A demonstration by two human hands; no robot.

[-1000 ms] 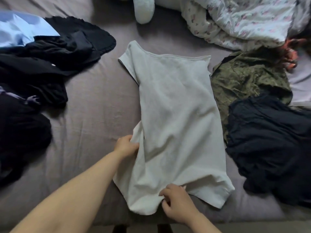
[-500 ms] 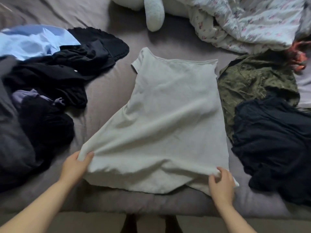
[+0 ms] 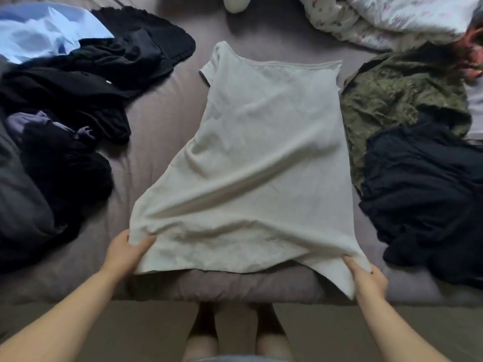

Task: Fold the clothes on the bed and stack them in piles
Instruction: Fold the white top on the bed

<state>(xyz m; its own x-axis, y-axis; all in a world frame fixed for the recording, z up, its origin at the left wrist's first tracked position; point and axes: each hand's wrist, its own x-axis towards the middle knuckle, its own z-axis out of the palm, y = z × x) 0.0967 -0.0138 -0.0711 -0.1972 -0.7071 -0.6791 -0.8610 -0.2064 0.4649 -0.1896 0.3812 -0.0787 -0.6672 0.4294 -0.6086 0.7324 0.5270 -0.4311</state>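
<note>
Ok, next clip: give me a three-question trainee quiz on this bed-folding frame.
1. True or false: both hands hold the white top at its near edge.
2. Which garment lies right beside the top on the right? A) blue shirt B) green camouflage garment C) black sweater
3. Fill in: the left hand has a grip on the top's near ____ corner.

Key: 1 true; the right hand holds the other corner. 2 B, the green camouflage garment. 3 left.
</note>
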